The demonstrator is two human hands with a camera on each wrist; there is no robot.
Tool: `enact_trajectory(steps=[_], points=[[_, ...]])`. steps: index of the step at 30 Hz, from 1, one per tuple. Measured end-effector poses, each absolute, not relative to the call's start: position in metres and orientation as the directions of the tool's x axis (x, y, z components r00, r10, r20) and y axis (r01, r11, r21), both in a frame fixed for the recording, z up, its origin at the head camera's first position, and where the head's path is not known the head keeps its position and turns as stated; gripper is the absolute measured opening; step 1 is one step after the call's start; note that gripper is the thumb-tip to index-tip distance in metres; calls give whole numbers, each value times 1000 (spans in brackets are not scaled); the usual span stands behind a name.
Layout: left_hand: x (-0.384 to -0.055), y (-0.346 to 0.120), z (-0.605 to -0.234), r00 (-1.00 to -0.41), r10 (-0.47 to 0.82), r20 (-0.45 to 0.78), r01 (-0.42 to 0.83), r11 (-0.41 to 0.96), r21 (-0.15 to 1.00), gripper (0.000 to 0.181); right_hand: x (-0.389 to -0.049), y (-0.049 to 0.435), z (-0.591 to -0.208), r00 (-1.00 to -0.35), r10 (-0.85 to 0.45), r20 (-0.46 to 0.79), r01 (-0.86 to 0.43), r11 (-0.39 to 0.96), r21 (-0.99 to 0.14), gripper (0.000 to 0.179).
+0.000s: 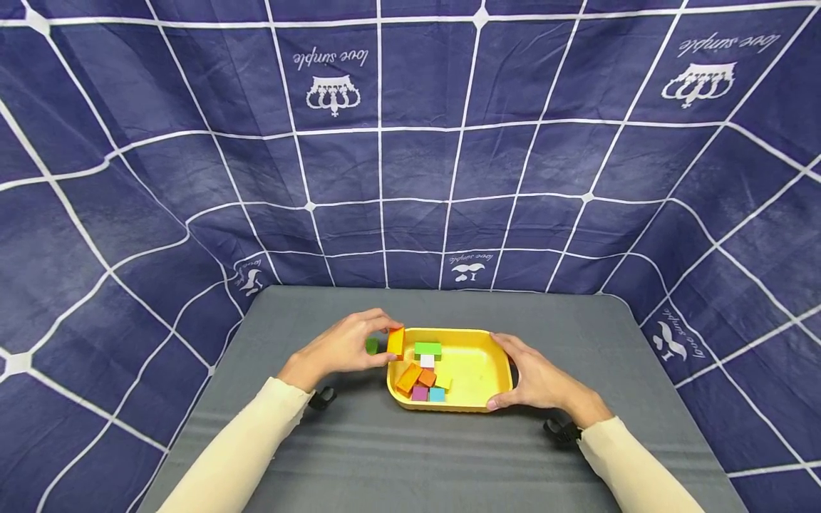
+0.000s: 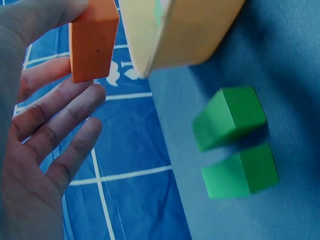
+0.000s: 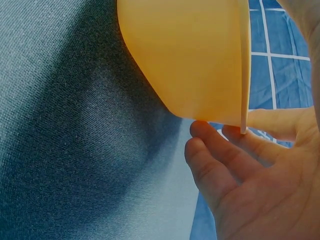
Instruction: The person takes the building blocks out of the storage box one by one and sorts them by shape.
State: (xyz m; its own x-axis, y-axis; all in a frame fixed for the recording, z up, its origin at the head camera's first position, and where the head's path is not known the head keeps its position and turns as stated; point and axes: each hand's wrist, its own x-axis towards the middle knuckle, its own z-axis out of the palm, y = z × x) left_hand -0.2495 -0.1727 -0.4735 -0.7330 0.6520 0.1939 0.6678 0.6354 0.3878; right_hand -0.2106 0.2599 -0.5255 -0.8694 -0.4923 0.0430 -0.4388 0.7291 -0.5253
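My left hand [image 1: 353, 343] pinches an orange rectangular block [image 1: 396, 343] between thumb and fingers, right at the left rim of a yellow plastic tub [image 1: 474, 405]. In the left wrist view the block hangs upright from the fingertips, its other fingers spread beside it. My right hand [image 1: 541, 374] holds the tub's right end, thumb at the near corner and fingers at the far corner. Inside the tub's left half lie several small blocks, among them a green block [image 1: 427, 349], a white block [image 1: 427, 361], a purple block [image 1: 420, 393] and a blue block [image 1: 437, 395].
Two green blocks [image 2: 242, 107] lie on the grey table [image 1: 449, 463] left of the tub, partly hidden by my left hand in the head view. A blue cloth [image 1: 417, 164] with white lines hangs behind the table and along both sides.
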Motion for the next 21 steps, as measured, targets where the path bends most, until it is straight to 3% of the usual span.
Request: enact_trajectory(steps=[21], points=[[-251, -240, -491, -777, 546, 313, 629, 682, 373, 52, -211, 261, -524, -868, -496, 29, -435, 731, -526, 141]])
